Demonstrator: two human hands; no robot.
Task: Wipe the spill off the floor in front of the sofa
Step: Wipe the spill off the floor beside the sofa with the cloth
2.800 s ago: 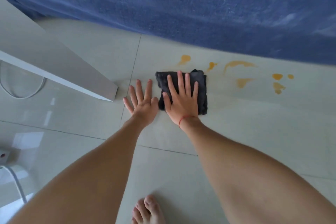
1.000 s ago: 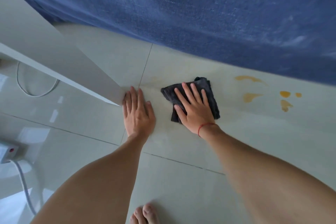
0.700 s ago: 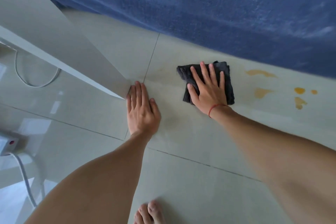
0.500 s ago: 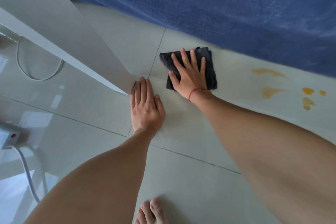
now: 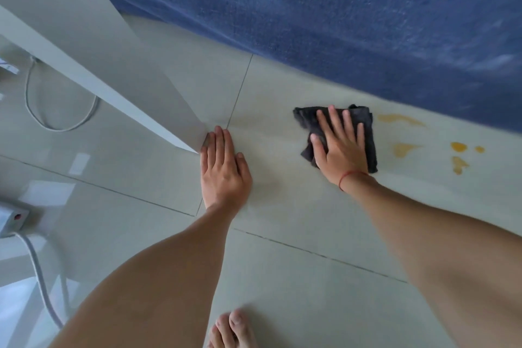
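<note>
From the head view, the right hand lies flat with fingers spread on the dark cloth — gripping nothing. Yellow spill sits just right of the cloth, near the blue sofa. The left hand lies flat and empty on the floor, left of the cloth.

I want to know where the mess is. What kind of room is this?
Probably a living room at home: a blue sofa along a pale tiled floor, with a white table beside it.
</note>
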